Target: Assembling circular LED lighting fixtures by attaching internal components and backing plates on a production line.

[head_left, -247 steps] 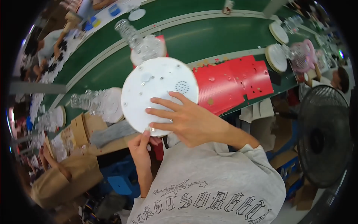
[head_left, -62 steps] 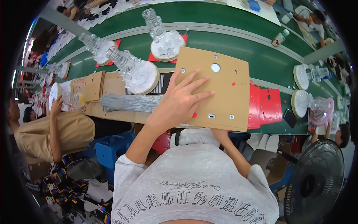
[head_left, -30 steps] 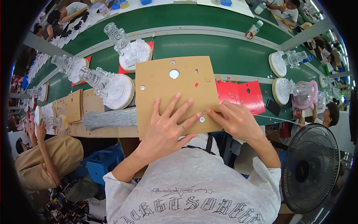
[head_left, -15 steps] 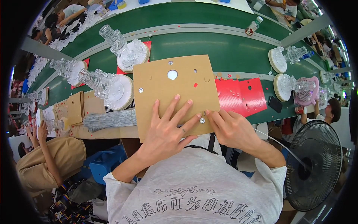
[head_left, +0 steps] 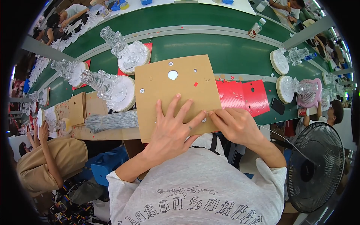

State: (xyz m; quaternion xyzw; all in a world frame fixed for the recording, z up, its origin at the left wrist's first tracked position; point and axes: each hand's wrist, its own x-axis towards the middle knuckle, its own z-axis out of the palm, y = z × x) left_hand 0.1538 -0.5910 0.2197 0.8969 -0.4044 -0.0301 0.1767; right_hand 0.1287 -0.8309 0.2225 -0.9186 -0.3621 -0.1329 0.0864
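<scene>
A brown cardboard sheet (head_left: 155, 80) lies in front of me, with a large round hole, a small square slot and a few white-ringed holes. My left hand (head_left: 168, 129) is spread flat over its lower middle, fingers apart, pressing on it. The fingers of my right hand (head_left: 238, 125) are pinched together at the sheet's lower right, close beside my left index fingertip and a white-ringed hole. Whatever sits in that pinch is too small to make out. A small red piece (head_left: 195, 84) rests on the cardboard.
A glossy red sheet (head_left: 258, 98) and a dark phone (head_left: 278, 106) lie to the right. On the left are a bundle of grey wires (head_left: 112, 122) and clear plastic pieces on round white bases (head_left: 122, 95). A black fan (head_left: 317, 167) stands at lower right. Other people work nearby.
My left hand has shifted slightly right, its index finger now partly over the white-ringed hole. My right fingers have drawn closer together in their pinch. The cardboard has barely moved.
</scene>
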